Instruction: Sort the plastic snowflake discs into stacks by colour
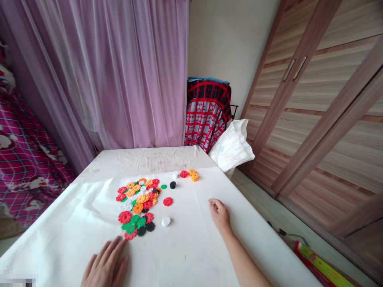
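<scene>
My left hand (pixel 104 263) lies flat at the near edge of the table, fingers stretched out. Its fingertips are close to a red flower-shaped plastic disc (pixel 130 235) at the near end of a mixed pile. Orange (pixel 138 208), green (pixel 131 228), white (pixel 128 205) and black (pixel 141 231) discs overlap in that pile. Right of it sit a white stack (pixel 166 221), a red stack (pixel 168 201), a black stack (pixel 172 185) and a green disc (pixel 163 186). My right hand (pixel 220 215) rests on the table further right, fingers curled in; whatever they hold, if anything, is hidden.
A white cloth covers the table (pixel 185 255). Farther back are a red stack (pixel 183 173), orange stacks (pixel 194 176) and a small white stack (pixel 175 174). A white bag (pixel 233 147) stands beyond the far right corner, and a wooden wardrobe (pixel 314 99) is at the right.
</scene>
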Demonstrator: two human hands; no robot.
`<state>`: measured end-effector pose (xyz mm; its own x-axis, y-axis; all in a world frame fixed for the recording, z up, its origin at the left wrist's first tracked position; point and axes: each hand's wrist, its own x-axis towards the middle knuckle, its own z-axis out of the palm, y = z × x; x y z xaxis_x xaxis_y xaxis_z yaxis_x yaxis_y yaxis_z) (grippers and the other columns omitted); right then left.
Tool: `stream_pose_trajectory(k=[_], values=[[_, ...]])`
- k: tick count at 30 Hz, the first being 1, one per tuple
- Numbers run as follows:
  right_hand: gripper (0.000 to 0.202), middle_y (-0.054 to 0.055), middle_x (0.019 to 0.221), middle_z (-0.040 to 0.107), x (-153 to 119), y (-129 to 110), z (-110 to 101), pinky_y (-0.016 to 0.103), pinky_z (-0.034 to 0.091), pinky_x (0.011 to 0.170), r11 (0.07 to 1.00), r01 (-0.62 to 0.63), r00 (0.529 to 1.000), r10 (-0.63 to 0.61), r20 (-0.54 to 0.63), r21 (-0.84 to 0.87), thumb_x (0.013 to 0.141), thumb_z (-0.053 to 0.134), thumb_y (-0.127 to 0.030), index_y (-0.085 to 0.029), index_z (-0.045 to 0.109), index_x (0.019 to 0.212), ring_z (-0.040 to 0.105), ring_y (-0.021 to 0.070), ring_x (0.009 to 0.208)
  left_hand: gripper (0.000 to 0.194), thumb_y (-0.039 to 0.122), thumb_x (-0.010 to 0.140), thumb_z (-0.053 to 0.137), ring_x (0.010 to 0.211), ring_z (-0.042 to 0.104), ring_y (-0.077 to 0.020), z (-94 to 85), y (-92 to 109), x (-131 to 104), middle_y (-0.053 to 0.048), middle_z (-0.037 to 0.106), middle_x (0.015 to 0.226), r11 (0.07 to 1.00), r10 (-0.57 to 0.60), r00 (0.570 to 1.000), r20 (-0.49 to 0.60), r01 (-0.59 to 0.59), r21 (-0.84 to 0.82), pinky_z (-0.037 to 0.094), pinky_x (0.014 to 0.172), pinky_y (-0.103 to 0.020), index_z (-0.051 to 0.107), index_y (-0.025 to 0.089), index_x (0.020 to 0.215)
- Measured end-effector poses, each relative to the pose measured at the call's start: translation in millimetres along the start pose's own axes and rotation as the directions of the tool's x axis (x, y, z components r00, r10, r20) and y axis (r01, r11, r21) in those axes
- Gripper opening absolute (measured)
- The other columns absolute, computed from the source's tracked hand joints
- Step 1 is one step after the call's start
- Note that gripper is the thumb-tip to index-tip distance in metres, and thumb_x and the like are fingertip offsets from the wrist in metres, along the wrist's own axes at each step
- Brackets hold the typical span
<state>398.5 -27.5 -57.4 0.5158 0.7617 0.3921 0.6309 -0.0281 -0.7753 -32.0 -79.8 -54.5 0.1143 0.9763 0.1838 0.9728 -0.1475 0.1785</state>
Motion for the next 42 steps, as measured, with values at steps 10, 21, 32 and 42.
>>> stream_pose_trajectory(k=[10, 21, 32, 42], values=[[0.026, 0.006, 0.090, 0.074, -65.3, -53.1, 3.3, 0.028, 0.047, 0.080, 0.920, 0.325, 0.922, -0.256, 0.291, -0.220, 0.083, 0.047, -0.021, -0.022, 0.073, 0.088, 0.065, 0.0189, 0.084, 0.049, 0.035, 0.096, 0.034, 0.140, 0.043, -0.0279, -36.1, 36.4, -3.4, -0.010, 0.052, 0.148, 1.000, -0.010, 1.000, -0.010, 0.010, -0.017, 0.031, 0.115, -0.052, 0.055, 0.023, 0.139], [0.020, 0.006, 0.102, 0.071, -80.6, -75.5, 10.0, 0.030, 0.045, 0.084, 0.870, 0.400, 0.883, -0.281, 0.376, -0.289, 0.085, 0.055, -0.021, -0.021, 0.071, 0.097, 0.063, 0.0207, 0.094, 0.059, 0.050, 0.097, 0.032, 0.147, 0.030, -0.0316, -50.4, 51.6, -1.2, -0.010, 0.038, 0.158, 0.997, -0.055, 0.991, 0.119, 0.047, 0.064, 0.024, 0.118, -0.052, 0.041, 0.026, 0.150], [0.051, 0.009, 0.125, 0.067, -75.3, -122.8, 56.9, 0.035, 0.044, 0.097, 0.903, 0.418, 0.812, -0.320, 0.489, -0.103, 0.078, 0.066, -0.027, -0.020, 0.057, 0.127, 0.059, 0.0246, 0.113, 0.059, 0.050, 0.098, 0.031, 0.149, 0.028, -0.0303, -52.2, 53.8, -2.2, -0.009, 0.034, 0.160, 0.993, -0.083, 0.984, 0.158, 0.068, 0.102, 0.021, 0.120, -0.051, 0.038, 0.026, 0.151], [0.041, 0.004, 0.111, 0.073, -70.0, -126.1, 65.9, 0.033, 0.044, 0.092, 0.894, 0.442, 0.762, -0.330, 0.557, -0.074, 0.080, 0.063, -0.022, -0.026, 0.063, 0.121, 0.061, 0.0227, 0.107, 0.057, 0.051, 0.097, 0.033, 0.146, 0.033, -0.0295, -37.2, 44.0, -5.3, -0.007, 0.040, 0.157, 0.997, -0.047, 0.995, 0.085, 0.042, 0.066, 0.024, 0.118, -0.051, 0.043, 0.029, 0.148]])
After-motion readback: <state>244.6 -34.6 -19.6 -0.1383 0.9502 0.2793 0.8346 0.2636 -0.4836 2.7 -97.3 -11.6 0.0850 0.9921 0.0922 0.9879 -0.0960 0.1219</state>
